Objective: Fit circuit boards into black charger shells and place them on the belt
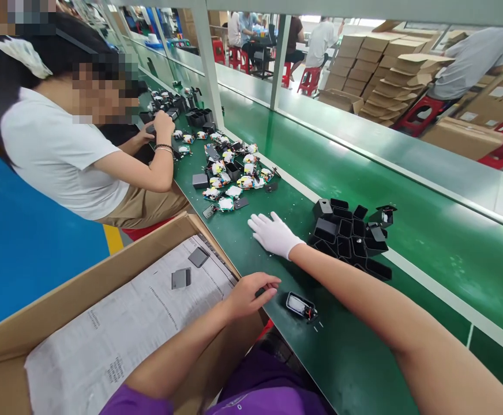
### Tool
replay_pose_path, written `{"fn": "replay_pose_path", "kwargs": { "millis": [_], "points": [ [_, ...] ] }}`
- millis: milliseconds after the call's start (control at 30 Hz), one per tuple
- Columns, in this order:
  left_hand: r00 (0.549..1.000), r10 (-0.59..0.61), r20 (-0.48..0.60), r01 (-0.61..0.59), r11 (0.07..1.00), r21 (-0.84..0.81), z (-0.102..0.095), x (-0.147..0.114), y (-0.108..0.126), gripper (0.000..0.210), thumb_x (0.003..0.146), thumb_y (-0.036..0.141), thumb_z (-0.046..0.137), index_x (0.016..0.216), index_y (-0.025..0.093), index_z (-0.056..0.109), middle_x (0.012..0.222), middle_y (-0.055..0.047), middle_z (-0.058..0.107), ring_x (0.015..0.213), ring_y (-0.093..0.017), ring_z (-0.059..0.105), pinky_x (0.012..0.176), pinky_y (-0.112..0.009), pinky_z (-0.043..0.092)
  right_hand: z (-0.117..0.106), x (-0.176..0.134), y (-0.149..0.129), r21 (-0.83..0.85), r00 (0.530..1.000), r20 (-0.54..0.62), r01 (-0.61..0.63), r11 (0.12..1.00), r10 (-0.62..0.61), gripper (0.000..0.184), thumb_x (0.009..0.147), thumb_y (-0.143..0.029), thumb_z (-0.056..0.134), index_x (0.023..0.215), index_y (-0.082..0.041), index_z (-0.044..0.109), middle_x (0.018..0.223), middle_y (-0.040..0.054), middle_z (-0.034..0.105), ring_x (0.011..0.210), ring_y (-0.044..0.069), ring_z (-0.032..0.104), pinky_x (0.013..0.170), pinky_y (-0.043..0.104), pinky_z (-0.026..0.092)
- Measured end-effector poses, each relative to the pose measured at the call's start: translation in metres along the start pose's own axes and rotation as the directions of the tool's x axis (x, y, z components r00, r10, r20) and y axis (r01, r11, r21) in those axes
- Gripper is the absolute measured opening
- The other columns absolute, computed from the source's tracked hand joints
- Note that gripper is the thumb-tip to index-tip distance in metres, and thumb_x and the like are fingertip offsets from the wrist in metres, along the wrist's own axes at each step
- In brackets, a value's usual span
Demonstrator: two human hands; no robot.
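My right hand [274, 235], in a white glove, lies flat with fingers stretched over the green bench, and I see nothing in it. Just beyond its fingertips are small electronic assemblies [226, 203] with white tops, spread in a loose heap. My bare left hand [251, 295] hovers at the bench edge beside the cardboard box, fingers apart and holding nothing. To the right of it a black casing [300, 305] with a pale insert and thin wires lies on the bench. Behind my right forearm stands a cluster of hollow black casings [344, 230].
An open cardboard box [82, 271] on my left holds a printed sheet [147, 314] with two grey pieces [181, 278] on it. A co-worker [65, 138] sits farther along the bench, hands on a dark part. A white post [210, 63] rises behind the heap.
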State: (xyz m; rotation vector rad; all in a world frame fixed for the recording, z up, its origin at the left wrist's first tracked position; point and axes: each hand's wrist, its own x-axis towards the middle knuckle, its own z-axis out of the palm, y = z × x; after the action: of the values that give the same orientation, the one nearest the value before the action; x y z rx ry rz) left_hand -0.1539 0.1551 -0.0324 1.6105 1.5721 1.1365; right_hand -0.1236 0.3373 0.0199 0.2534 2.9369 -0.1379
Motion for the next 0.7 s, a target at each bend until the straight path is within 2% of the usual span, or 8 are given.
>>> {"fn": "replay_pose_path", "kwargs": {
  "millis": [67,167,233,333,400,500,600,700],
  "points": [
    [1.0,-0.006,0.001,0.006,1.0,0.003,0.0,0.0,0.0,0.036,0.099,0.042,0.044,0.113,0.019,0.067,0.093,-0.007,0.074,0.084,-0.017,0.069,0.082,-0.03,0.057,-0.011,0.003,0.014,0.018,0.998,0.016,-0.058,0.998,0.058,0.043,0.102,-0.023,0.037,0.142,-0.015,0.048,0.151,0.0177,0.045,0.135,0.031,0.045,0.113,0.052,0.031],
    [1.0,0.005,0.005,-0.005,1.0,0.002,-0.001,0.001,0.002,0.035,0.099,0.041,0.044,0.113,0.019,0.068,0.094,-0.007,0.075,0.084,-0.017,0.069,0.082,-0.03,0.057,-0.029,-0.001,0.04,0.06,0.986,0.052,-0.158,0.986,0.155,0.039,0.104,-0.03,0.033,0.135,-0.021,0.055,0.143,0.0124,0.054,0.128,0.028,0.051,0.105,0.043,0.042],
    [1.0,0.012,0.01,-0.012,1.0,0.004,-0.001,0.001,0.002,0.034,0.099,0.04,0.044,0.113,0.019,0.068,0.095,-0.007,0.075,0.085,-0.017,0.069,0.083,-0.03,0.057,-0.036,-0.009,0.055,0.079,0.962,0.073,-0.267,0.96,0.262,0.044,0.104,-0.037,0.034,0.141,-0.02,0.05,0.144,0.0149,0.051,0.129,0.031,0.051,0.099,0.043,0.046],
    [1.0,0.017,0.006,-0.017,1.0,0.014,-0.001,0.001,0.002,0.032,0.099,0.039,0.045,0.112,0.019,0.067,0.094,-0.006,0.075,0.084,-0.017,0.069,0.082,-0.029,0.057,-0.036,-0.022,0.067,0.1,0.913,0.151,-0.396,0.913,0.38,0.062,0.094,-0.044,0.056,0.147,-0.014,0.042,0.14,0.0219,0.051,0.119,0.037,0.058,0.089,0.044,0.051],
    [1.0,0.026,0.007,-0.026,0.999,0.022,-0.001,0.001,0.001,0.031,0.099,0.037,0.046,0.112,0.019,0.067,0.094,-0.006,0.075,0.084,-0.017,0.07,0.082,-0.029,0.057,-0.032,-0.025,0.063,0.128,0.898,0.204,-0.419,0.899,0.389,0.063,0.086,-0.035,0.067,0.142,-0.014,0.048,0.133,0.02,0.056,0.109,0.033,0.064,0.087,0.037,0.052],
    [0.998,0.057,0.011,-0.057,0.998,0.024,-0.001,0.0,0.0,0.029,0.099,0.034,0.046,0.113,0.019,0.066,0.095,-0.007,0.075,0.083,-0.016,0.07,0.082,-0.03,0.057,-0.026,-0.022,0.048,0.187,0.903,0.218,-0.412,0.892,0.371,0.047,0.085,-0.02,0.063,0.132,-0.02,0.058,0.124,0.0128,0.062,0.104,0.024,0.067,0.086,0.028,0.051],
    [0.995,0.096,0.003,-0.096,0.995,0.025,-0.001,0.0,-0.002,0.027,0.099,0.031,0.046,0.113,0.018,0.066,0.095,-0.008,0.075,0.082,-0.016,0.07,0.081,-0.029,0.058,-0.026,-0.014,0.03,0.218,0.897,0.166,-0.439,0.871,0.411,0.037,0.094,-0.026,0.052,0.13,-0.021,0.058,0.129,0.0136,0.06,0.11,0.027,0.064,0.087,0.032,0.052],
    [0.991,0.133,-0.011,-0.132,0.99,0.057,0.0,0.0,-0.003,0.026,0.098,0.03,0.046,0.112,0.018,0.066,0.094,-0.008,0.075,0.082,-0.016,0.071,0.08,-0.029,0.058,-0.02,-0.01,0.009,0.229,0.872,0.08,-0.487,0.843,0.482,0.05,0.1,-0.041,0.041,0.144,-0.016,0.044,0.148,0.0205,0.044,0.133,0.036,0.046,0.1,0.048,0.047]
  ]
}}
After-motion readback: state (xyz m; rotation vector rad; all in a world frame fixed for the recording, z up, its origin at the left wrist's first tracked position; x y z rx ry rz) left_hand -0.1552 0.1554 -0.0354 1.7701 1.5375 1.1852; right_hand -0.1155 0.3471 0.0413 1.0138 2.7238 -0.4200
